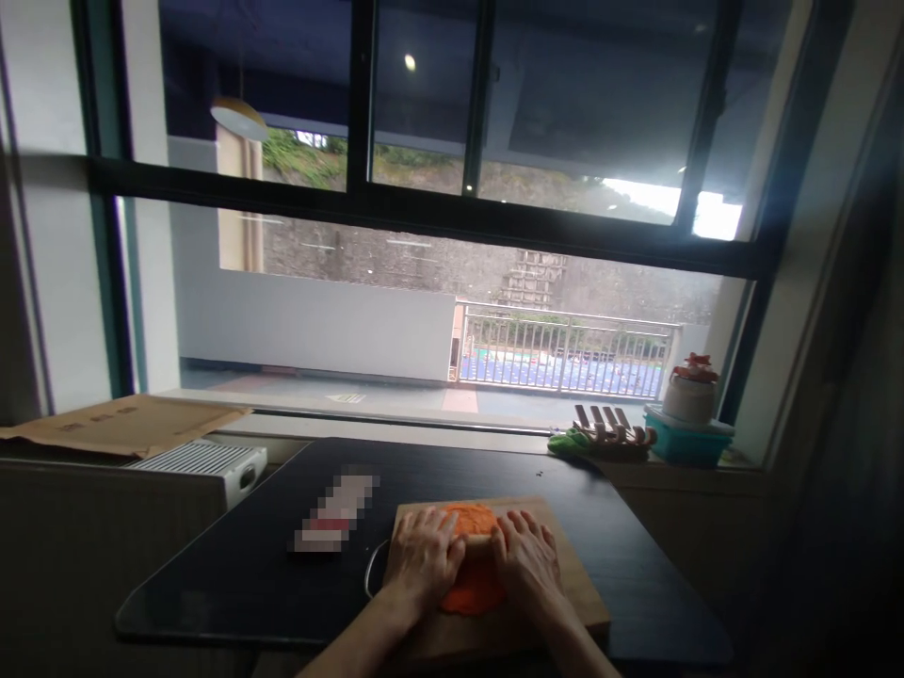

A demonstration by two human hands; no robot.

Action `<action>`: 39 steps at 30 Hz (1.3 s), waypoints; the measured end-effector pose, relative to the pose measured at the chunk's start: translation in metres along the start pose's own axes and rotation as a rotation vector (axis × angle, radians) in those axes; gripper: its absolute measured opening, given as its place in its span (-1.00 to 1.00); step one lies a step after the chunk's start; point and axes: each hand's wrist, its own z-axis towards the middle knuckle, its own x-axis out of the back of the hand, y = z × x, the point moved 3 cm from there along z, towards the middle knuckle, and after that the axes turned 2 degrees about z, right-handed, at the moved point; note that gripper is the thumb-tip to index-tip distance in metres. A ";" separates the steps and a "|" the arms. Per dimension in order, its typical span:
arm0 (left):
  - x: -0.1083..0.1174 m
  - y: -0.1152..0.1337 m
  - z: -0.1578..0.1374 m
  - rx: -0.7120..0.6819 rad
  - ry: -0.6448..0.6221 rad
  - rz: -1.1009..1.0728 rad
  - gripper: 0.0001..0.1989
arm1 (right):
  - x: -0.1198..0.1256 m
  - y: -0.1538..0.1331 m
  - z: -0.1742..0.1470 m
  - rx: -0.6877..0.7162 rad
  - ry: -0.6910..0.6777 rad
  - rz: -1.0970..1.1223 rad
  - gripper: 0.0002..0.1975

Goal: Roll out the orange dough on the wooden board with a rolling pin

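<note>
A flattened sheet of orange dough [473, 595] lies on a thick wooden board [583, 603]. Across it runs a light wooden rolling pin [479, 543], of which only a short middle stretch shows between my hands. My left hand [422, 560] rests over the pin's left part, fingers reaching forward and thumb turned inward. On the right part, my right hand [531, 557] holds it the same way. Both hands cover the pin's ends and the side edges of the dough, which shows in front of and behind the pin.
The board is on a dark table [233, 574]. A blurred-out flat object [335, 513] lies to the left, and a metal handle [370, 570] sticks out beside the board. A teal box [696, 438] and a rack [613, 431] stand on the sill; a brown envelope [127, 424] covers the radiator.
</note>
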 end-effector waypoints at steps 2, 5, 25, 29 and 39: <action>0.003 0.001 -0.009 -0.011 -0.031 -0.064 -0.58 | -0.002 0.005 -0.010 0.028 0.006 -0.015 -0.55; 0.006 -0.002 -0.019 -0.033 -0.086 -0.133 -0.59 | -0.003 0.015 -0.023 0.125 0.012 -0.003 -0.55; -0.047 0.022 0.112 0.051 -0.268 -0.131 -0.43 | 0.025 0.037 -0.026 0.218 0.180 -0.105 -0.83; -0.058 0.026 0.141 0.075 -0.264 -0.137 -0.39 | 0.025 0.038 -0.011 0.196 0.146 -0.158 -0.82; -0.045 0.011 0.098 0.088 -0.336 -0.083 -0.44 | 0.029 0.001 -0.006 0.129 -0.022 0.022 -0.69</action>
